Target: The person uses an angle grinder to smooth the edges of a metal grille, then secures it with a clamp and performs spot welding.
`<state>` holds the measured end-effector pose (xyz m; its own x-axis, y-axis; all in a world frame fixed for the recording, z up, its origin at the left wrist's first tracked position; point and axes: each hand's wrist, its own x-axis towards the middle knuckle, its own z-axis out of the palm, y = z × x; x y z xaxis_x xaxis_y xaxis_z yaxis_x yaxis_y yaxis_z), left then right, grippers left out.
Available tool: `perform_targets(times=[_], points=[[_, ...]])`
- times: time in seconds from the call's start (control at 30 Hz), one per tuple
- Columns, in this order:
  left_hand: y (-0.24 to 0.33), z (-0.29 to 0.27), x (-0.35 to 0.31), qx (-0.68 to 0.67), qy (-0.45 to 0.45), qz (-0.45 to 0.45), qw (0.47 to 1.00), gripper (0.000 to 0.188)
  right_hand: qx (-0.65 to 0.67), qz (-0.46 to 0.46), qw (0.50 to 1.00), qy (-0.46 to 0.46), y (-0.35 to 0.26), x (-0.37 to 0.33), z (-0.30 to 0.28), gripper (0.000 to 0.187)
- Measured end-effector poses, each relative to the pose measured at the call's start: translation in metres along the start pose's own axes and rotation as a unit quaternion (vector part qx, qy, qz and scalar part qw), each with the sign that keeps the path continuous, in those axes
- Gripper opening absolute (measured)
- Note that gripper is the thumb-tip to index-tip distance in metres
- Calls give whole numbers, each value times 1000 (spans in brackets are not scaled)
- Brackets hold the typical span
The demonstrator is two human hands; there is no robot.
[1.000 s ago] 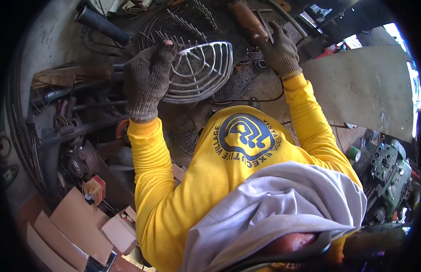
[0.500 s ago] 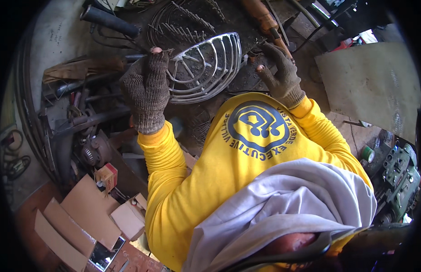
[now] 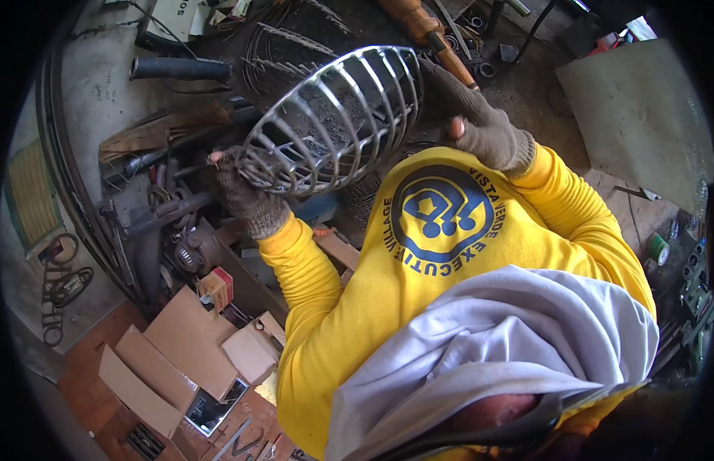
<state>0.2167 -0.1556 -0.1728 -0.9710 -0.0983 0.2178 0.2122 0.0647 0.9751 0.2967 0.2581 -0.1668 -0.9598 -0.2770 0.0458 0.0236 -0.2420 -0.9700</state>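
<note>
Workshop clutter crowds the scene, with cardboard (image 3: pixel 192 334) at lower left and a dark tube (image 3: pixel 180 69) above it. Next, the gloved left hand (image 3: pixel 253 196) grips the left end of a curved basket (image 3: pixel 358 140) of silvery metal bars, which sits tilted in front of the yellow shirt (image 3: pixel 372 307). At the basket's other end, the gloved right hand (image 3: pixel 484 127) is open, thumb spread; I cannot tell whether its fingers touch the rim. Farther right lies a pale sheet (image 3: pixel 634 111).

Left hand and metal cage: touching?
Touching. The head view shows the gloved left hand gripping the left end of the metal cage, glove against its bars.
</note>
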Motion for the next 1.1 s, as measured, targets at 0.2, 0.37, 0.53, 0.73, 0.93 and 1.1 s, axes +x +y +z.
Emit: perform_targets(times=[0.2,0.37,0.53,0.73,0.93,1.1], points=[[14,46,-2,-490,-201,-207,823,47,67,-19,995,-73,-11,-12,-7,99],[24,66,-11,-441,-181,-245,844,49,3,-25,995,-98,-4,-16,-11,103],[9,55,-3,-468,-251,-252,809,46,20,-65,993,-102,-7,-17,-11,102],[4,57,-4,-486,-241,-252,801,47,26,-47,991,-121,-14,-14,-12,99],[5,55,-10,-490,-221,-247,807,48,11,-73,990,-124,-12,-13,-10,101],[1,53,-13,-491,-210,-242,810,49,7,-81,988,-133,-11,-9,-8,101]])
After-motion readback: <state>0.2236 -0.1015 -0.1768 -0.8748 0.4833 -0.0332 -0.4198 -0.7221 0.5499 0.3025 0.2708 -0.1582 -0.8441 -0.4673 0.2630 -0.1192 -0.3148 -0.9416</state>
